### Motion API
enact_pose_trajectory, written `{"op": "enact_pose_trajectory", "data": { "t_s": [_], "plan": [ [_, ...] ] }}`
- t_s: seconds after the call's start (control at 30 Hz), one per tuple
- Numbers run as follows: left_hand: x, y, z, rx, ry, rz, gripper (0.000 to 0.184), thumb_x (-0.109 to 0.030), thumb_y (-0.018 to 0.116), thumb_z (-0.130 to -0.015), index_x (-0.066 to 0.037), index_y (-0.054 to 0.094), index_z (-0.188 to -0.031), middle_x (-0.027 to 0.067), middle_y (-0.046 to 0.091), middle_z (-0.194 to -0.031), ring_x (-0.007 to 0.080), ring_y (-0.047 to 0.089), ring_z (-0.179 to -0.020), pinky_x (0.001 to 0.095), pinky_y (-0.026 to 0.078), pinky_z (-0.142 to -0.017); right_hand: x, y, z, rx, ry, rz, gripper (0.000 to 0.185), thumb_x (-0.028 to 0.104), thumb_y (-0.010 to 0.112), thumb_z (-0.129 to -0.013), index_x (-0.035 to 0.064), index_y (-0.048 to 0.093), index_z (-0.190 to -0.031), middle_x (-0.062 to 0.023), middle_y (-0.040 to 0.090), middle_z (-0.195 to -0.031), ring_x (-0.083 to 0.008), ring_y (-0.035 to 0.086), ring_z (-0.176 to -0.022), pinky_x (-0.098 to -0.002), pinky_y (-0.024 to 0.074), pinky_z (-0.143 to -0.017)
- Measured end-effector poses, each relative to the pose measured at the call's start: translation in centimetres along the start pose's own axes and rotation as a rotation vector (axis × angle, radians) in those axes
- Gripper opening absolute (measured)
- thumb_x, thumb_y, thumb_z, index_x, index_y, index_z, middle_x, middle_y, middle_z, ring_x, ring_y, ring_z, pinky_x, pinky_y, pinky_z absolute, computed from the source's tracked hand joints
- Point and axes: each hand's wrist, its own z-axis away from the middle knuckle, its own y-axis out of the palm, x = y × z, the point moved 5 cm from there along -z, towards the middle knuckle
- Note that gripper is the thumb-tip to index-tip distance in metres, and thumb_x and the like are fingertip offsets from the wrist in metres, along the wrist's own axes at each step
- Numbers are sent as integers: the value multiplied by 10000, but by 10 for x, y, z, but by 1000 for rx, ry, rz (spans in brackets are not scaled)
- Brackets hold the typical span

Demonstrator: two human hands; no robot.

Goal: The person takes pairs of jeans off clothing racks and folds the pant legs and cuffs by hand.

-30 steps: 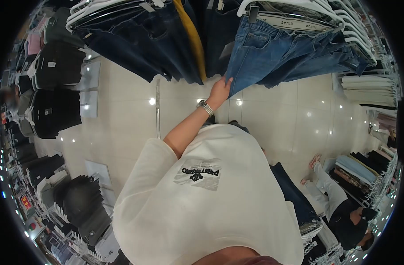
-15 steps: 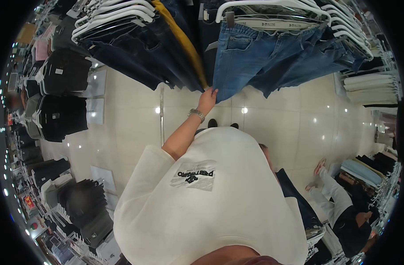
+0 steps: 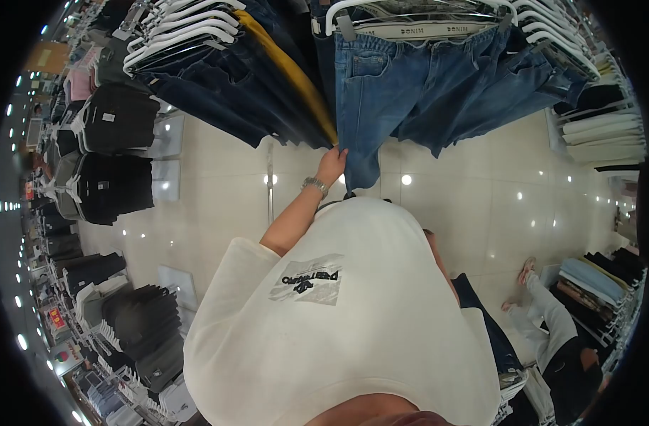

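Blue jeans (image 3: 402, 78) hang from a white hanger (image 3: 424, 6) at the top of the head view. My left hand (image 3: 331, 165), with a metal watch (image 3: 315, 184) on its wrist, is closed on the left edge of these jeans, low on the leg. One leg hangs down past the fingers towards my white shirt (image 3: 360, 312). Just above the hand is a mustard strip (image 3: 289, 64) among dark jeans (image 3: 218, 92). My right arm (image 3: 444, 270) hangs beside my body, and its fingers cannot be made out.
Racks of dark clothes (image 3: 115, 188) line the left side. Folded pale garments (image 3: 601, 138) and more racks are at the right. A person (image 3: 569, 369) in a black top and light trousers is at the lower right. Glossy floor tiles (image 3: 225, 177) lie between.
My left hand has shifted left and slightly down, still gripping the jeans. The jeans have swung left with it and now face the camera more fully. The surroundings have drifted right in view.
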Motion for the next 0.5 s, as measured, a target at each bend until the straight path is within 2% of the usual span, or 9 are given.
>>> {"op": "enact_pose_trajectory", "data": {
  "t_s": [0.1,0.3,0.37,0.47,0.5],
  "plan": [
    [-5,-3,6,7,-7,26,328,-263,527,-983,15,634,-1119,282,677,-975,448,642,-942,480,506,-838,-18,3,4,-13,199,-243,349,141,550,-913,-76,630,-1174,-241,702,-1015,-315,702,-865,-392,570,-747],
    [0,1,22,59,-81,42,317,-262,547,-975,25,642,-1073,286,678,-917,430,655,-917,452,514,-817,-46,23,-2,42,244,-391,352,143,539,-927,-56,602,-1211,-244,705,-995,-311,701,-805,-394,564,-649],
    [-14,-4,37,93,-153,135,320,-264,559,-970,32,643,-1056,285,678,-894,419,663,-900,441,518,-805,-64,35,-22,118,163,-264,338,155,527,-934,-35,611,-1201,-230,705,-952,-271,689,-708,-371,551,-577],
    [-4,7,49,147,-15,112,339,-283,566,-965,37,643,-1047,269,681,-877,405,669,-871,433,518,-795,-103,56,-40,186,99,-220,328,166,527,-938,-27,616,-1188,-216,701,-906,-240,664,-622,-351,537,-526],
    [-1,8,53,214,-56,71,344,-288,565,-964,36,644,-1044,269,681,-890,405,668,-873,436,518,-804,-100,59,-44,185,116,-228,324,168,529,-938,-28,618,-1181,-211,698,-891,-232,653,-599,-343,532,-514]
  ]
}}
